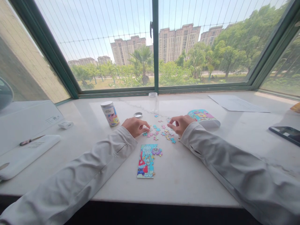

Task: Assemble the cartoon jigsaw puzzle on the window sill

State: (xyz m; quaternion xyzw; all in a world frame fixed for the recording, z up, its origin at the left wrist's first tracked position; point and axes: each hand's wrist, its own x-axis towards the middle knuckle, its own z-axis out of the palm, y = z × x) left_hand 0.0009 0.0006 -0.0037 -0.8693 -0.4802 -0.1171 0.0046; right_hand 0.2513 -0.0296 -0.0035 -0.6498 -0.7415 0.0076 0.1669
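Loose jigsaw puzzle pieces (156,132), mostly blue, pink and yellow, lie scattered between my two hands. At their left edge my left hand (136,126) rests with bent fingers, thumb and fingertips close together; whatever may be between them is too small to make out. My right hand (181,124) is over the right edge of the pieces, its index finger and thumb curved with a small gap between them. Nearer to me lies a partly joined cartoon puzzle (145,162), straight along its left side and uneven on the right. A purple joined section (156,151) sticks out at its upper right.
A printed can (110,114), a round lid (138,115) and a clear jar (153,103) stand toward the window. A cartoon-printed case (203,118) lies beyond my right hand. Paper (236,103) and a phone (287,134) are at right, a white box (28,122) at left.
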